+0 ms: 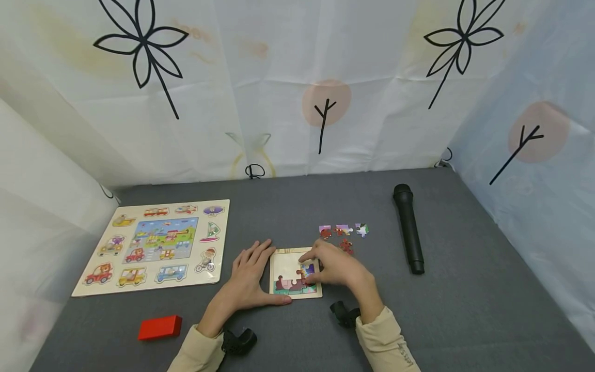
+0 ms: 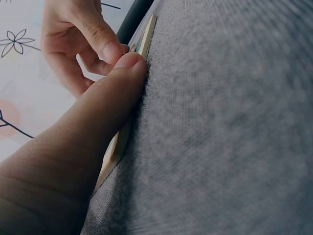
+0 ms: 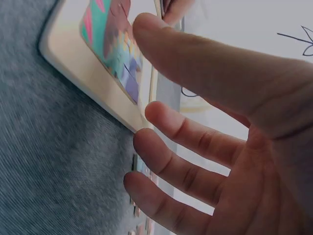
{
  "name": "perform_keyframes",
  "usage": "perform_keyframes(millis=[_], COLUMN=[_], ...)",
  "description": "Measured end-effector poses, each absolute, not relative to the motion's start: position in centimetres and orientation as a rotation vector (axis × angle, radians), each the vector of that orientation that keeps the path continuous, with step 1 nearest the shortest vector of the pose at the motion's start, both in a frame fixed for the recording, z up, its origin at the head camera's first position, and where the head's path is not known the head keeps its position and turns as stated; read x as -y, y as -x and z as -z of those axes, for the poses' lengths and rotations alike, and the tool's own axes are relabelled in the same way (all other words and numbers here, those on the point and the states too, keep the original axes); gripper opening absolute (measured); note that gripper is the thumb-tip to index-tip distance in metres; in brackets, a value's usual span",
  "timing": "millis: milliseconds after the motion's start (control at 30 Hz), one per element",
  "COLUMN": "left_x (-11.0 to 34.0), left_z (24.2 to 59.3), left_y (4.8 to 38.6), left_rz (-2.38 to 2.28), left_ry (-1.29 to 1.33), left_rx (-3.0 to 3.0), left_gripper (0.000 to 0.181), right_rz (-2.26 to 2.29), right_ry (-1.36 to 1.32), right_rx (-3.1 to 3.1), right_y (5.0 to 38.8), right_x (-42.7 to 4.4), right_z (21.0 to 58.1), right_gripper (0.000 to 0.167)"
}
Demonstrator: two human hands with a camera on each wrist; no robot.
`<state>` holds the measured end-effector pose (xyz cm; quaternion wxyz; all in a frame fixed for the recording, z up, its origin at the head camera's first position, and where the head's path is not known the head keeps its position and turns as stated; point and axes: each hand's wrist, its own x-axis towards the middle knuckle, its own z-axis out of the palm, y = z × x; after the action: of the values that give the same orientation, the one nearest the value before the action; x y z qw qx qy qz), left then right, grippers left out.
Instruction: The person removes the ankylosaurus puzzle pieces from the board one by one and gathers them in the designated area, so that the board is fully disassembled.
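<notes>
A small square puzzle board (image 1: 288,258) lies flat, its lower and right parts filled with colourful jigsaw pieces (image 1: 297,284). My left hand (image 1: 251,276) steadies it, fingers extended along the left edge and thumb (image 2: 129,63) along the near edge. Over the right part of the board is my right hand (image 1: 337,263). Its thumb (image 3: 149,29) touches the fitted pieces in the right wrist view, while the other visible fingers are spread and hold nothing. Beyond the board lie several loose jigsaw pieces (image 1: 344,230), one partly behind the right hand.
A larger picture puzzle board (image 1: 211,268) with vehicle shapes lies at the left. Nearer on that side is a red block (image 1: 160,328). A black microphone (image 1: 409,230) lies at the right. White patterned cloth (image 1: 279,103) walls in the grey table (image 1: 465,310).
</notes>
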<state>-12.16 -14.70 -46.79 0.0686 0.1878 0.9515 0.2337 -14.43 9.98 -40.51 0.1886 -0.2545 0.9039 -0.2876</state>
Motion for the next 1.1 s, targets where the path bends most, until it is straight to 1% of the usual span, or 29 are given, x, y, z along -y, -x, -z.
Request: perform_keyframes(millis=[700,1100], left_x=[14.75,14.73], left_z=[46.89,46.89], left_y=[12.10,12.11], left_rz=[-0.705,-0.711], left_ry=[-0.583,-0.576], left_rx=[-2.888,-2.881], left_gripper=[0.119,0.119], right_rz=[0.766,0.799], right_ry=[0.692,0.668], right_rx=[-2.586,-2.597], right_y=[13.93,13.89], right_x=[-9.20,-9.37], right_z=[41.03,41.04], right_gripper=[0.029,0.035])
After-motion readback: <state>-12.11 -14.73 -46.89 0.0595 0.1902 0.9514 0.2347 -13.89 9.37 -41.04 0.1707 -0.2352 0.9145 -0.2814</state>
